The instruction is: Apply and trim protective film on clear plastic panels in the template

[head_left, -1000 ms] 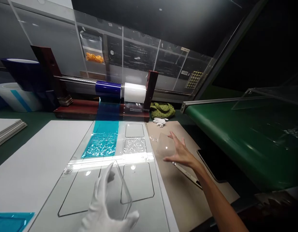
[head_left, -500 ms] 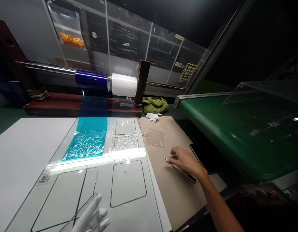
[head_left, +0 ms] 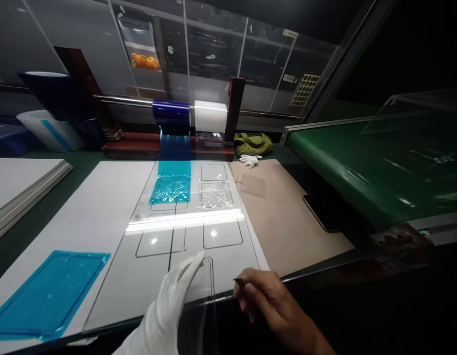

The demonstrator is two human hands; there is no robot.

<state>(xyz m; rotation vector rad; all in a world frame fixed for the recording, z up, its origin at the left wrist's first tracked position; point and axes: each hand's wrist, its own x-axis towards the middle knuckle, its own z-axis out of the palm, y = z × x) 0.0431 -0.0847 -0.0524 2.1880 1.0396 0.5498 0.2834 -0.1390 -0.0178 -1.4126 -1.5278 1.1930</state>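
My left hand [head_left: 172, 301], in a white glove, grips a thin clear plastic panel [head_left: 212, 305] at the lower middle. The panel stands nearly on edge, and its lower part runs out of view. My right hand [head_left: 267, 303], bare, is closed to the right of the panel, apart from it. A slim tool with a dark pointed tip [head_left: 240, 282] pokes out between its thumb and fingers; the rest of the tool is hidden. Under and beyond my left hand lies a clear sheet with dark outlined frames [head_left: 191, 266].
Rolls of blue film [head_left: 171, 114] and white film [head_left: 210, 117] hang on a rod at the back. A blue film-covered panel [head_left: 51, 293] lies front left. A phone [head_left: 323, 214] rests on the brown board [head_left: 280, 222], beside a green conveyor belt [head_left: 343, 158].
My right hand has lifted the slim tool off the brown board and brought it left and nearer. My left hand has moved right with the clear panel, and the view has shifted left.
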